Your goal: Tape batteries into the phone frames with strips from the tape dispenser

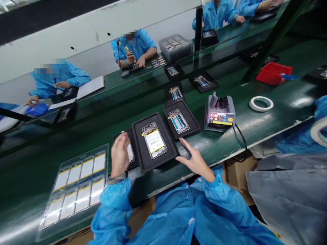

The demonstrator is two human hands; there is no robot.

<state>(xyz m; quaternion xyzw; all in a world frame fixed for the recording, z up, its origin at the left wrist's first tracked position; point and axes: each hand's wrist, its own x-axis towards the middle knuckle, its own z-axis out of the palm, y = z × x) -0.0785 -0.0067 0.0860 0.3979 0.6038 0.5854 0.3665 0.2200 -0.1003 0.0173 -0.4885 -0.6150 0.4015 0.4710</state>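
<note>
Directly before me a black foam tray holds an opened phone with a white battery edged in yellow. My right hand is open beside the tray's lower right edge, thumb and forefinger spread, with nothing in it. On the other side, my left hand is raised with its fingers extended and no object visible in it. It partly covers a second phone with a white battery in another black tray. Just right of the middle tray, a phone frame without a white battery lies in its own tray.
A clear plastic tray of several white batteries lies at left. To the right stand a tape dispenser, a tape roll and a red bin. More phone trays line the bench's far side. Co-workers in blue sit opposite.
</note>
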